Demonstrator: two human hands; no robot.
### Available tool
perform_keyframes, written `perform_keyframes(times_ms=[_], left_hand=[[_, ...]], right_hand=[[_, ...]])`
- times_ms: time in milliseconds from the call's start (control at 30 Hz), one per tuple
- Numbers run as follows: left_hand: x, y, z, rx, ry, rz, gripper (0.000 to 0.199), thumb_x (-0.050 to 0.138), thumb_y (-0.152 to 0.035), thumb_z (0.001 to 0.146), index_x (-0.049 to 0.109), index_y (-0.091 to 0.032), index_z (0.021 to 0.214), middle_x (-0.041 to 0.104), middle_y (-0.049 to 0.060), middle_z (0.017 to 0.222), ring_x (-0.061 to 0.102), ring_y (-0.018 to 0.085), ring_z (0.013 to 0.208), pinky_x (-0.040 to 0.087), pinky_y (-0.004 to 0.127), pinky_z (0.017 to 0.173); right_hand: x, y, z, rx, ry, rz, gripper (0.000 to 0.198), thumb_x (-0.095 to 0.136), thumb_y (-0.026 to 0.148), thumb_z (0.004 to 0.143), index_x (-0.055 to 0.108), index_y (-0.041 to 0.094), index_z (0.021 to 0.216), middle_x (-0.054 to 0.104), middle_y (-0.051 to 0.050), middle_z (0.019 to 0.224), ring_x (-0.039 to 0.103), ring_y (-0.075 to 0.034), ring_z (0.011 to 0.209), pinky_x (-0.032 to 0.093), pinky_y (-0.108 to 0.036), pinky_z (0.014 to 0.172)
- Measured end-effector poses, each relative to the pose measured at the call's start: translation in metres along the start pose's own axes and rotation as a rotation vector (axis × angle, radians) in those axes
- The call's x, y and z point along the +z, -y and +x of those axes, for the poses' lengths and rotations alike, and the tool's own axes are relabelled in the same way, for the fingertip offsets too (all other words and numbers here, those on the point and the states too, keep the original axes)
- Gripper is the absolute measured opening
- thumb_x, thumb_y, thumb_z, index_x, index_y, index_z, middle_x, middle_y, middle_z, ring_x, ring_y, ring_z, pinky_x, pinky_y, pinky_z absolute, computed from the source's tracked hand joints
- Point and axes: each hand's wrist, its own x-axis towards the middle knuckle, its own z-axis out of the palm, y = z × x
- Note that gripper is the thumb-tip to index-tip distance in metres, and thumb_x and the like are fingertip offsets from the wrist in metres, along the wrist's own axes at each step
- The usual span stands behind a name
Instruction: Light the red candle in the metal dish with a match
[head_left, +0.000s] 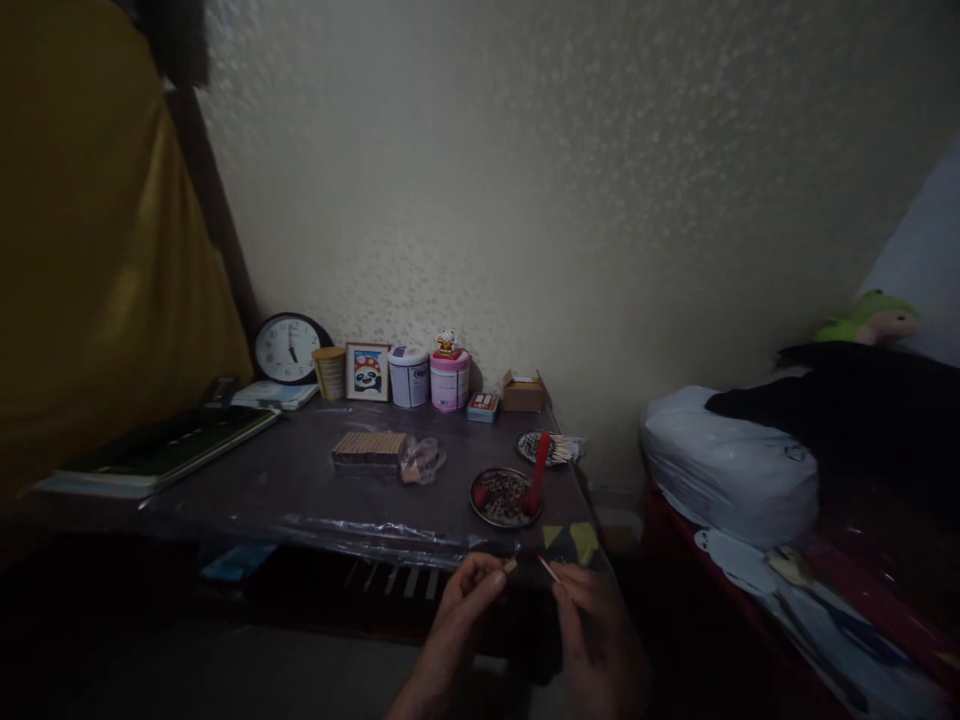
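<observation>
My left hand (471, 592) is closed in a pinch on a small tan block (511, 566), mostly covered by the fingers. My right hand (589, 610) pinches a match (551, 572), a thin pale stick whose reddish tip points up and left toward the block. The two are a little apart, just off the table's front edge. Beyond the hands, a round dish (504, 498) holds small dark and light bits, with a red spoon (537, 482) leaning on its right side. A second dish (531, 446) behind it carries several pale sticks (561, 449).
A row of thin tan-topped boxes (370, 448) sits mid-table beside a clear plastic bag (422, 460). Along the wall stand a clock (287, 348), framed panda picture (367, 372), two tins (449, 382) and an open cardboard box (523, 392). A white bundle (727, 460) lies right.
</observation>
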Motion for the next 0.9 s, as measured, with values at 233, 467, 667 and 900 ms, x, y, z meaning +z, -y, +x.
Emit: perform_keyframes(times_ms=[233, 467, 667, 900], left_hand=[[-0.001, -0.001, 0.001, 0.026, 0.007, -0.019, 0.024, 0.075, -0.037, 0.065, 0.062, -0.018, 0.073, 0.058, -0.003, 0.065, 0.047, 0.011, 0.062, 0.034, 0.023, 0.061], [-0.001, -0.004, 0.001, 0.052, 0.007, -0.041, 0.018, 0.072, -0.032, 0.069, 0.062, -0.018, 0.072, 0.057, -0.004, 0.064, 0.047, 0.01, 0.061, 0.034, 0.021, 0.06], [-0.002, -0.012, 0.001, 0.072, -0.044, -0.062, 0.017, 0.072, -0.033, 0.069, 0.064, -0.018, 0.074, 0.066, 0.002, 0.08, 0.055, 0.014, 0.075, 0.039, 0.027, 0.073], [-0.006, -0.017, 0.001, 0.11, -0.104, -0.028, 0.022, 0.07, -0.036, 0.07, 0.068, -0.019, 0.084, 0.068, 0.005, 0.099, 0.056, 0.017, 0.085, 0.039, 0.03, 0.079]], right_hand=[[0.011, -0.037, -0.012, 0.106, 0.106, -0.089, 0.017, 0.049, 0.027, 0.089, 0.064, 0.023, 0.084, 0.07, -0.004, 0.079, 0.067, -0.016, 0.074, 0.053, -0.027, 0.069], [0.005, -0.047, -0.009, 0.371, -0.039, 0.013, 0.018, 0.056, 0.035, 0.084, 0.065, 0.021, 0.076, 0.069, -0.004, 0.081, 0.065, -0.018, 0.079, 0.049, -0.031, 0.079], [0.006, -0.052, -0.008, 0.548, -0.167, 0.166, 0.021, 0.062, 0.04, 0.077, 0.065, 0.019, 0.075, 0.067, -0.005, 0.081, 0.063, -0.018, 0.076, 0.051, -0.028, 0.069], [-0.005, -0.039, -0.004, 0.813, -0.077, 0.133, 0.025, 0.059, 0.043, 0.079, 0.067, 0.022, 0.09, 0.069, -0.003, 0.096, 0.064, -0.02, 0.088, 0.051, -0.027, 0.071]])
